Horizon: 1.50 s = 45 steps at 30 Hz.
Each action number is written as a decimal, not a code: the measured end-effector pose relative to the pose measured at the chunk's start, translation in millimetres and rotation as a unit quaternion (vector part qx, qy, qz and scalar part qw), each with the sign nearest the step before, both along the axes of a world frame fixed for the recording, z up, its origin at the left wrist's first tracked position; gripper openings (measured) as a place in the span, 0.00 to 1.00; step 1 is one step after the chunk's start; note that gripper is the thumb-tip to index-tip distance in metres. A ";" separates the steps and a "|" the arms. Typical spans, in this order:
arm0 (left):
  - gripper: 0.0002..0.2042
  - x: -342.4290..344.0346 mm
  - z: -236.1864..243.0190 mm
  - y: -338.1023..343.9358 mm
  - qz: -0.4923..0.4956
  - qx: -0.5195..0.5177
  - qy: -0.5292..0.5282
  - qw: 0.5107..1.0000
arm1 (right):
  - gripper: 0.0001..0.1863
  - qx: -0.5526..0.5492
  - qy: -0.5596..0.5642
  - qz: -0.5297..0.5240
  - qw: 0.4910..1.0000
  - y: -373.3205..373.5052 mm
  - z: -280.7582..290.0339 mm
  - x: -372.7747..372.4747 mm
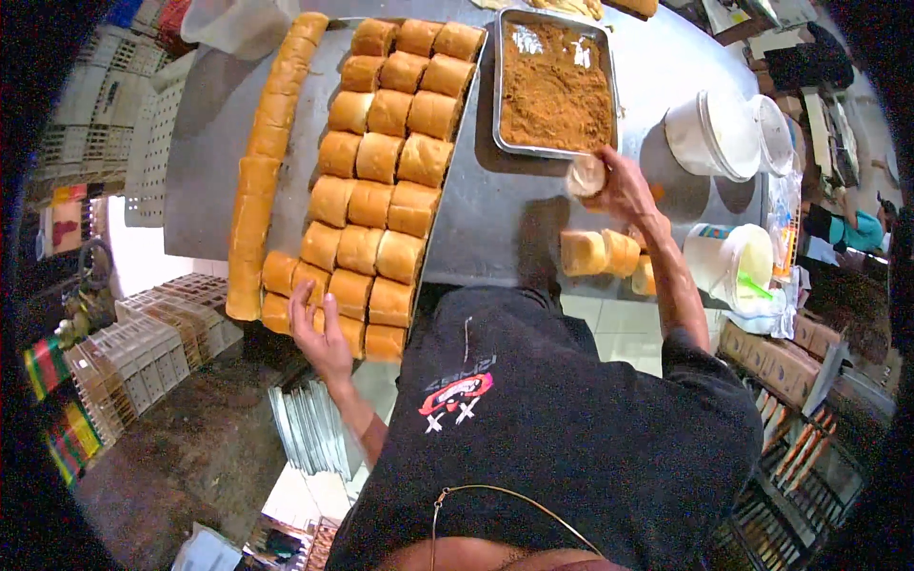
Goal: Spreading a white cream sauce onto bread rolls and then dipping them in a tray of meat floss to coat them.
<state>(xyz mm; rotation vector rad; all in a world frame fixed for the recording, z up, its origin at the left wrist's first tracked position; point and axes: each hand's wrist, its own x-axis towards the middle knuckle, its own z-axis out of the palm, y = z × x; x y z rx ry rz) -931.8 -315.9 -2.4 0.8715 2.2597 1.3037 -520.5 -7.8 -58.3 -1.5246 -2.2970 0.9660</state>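
Note:
My right hand (630, 195) grips a cut bread roll (584, 178) with a pale, coated-looking face, just off the near right corner of a metal tray (498, 95). Brown crumbs (557, 100) cover most of that tray. Nearer my body, several cut roll pieces (583, 253) stand together, partly behind my right forearm. On the left, golden bread rolls (377, 157) fill a long tray in rows. My left hand (322, 341) lies over the near left rolls, fingers spread and touching their tops. Alongside runs a long uncut strip of bread (259, 176).
White buckets (706, 135) stand at the table's right, and a nearer bucket (709, 255) has something green in it. A translucent tub (238, 27) sits at the far left corner. Plastic crates (133, 347) are stacked left of the metal table (490, 214). Another person (857, 231) is far right.

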 end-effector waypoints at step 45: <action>0.14 -6.5 -4.4 -44.4 0.083 0.013 0.081 0.993 | 0.35 0.115 0.146 0.072 0.980 106.7 1.4 -205.6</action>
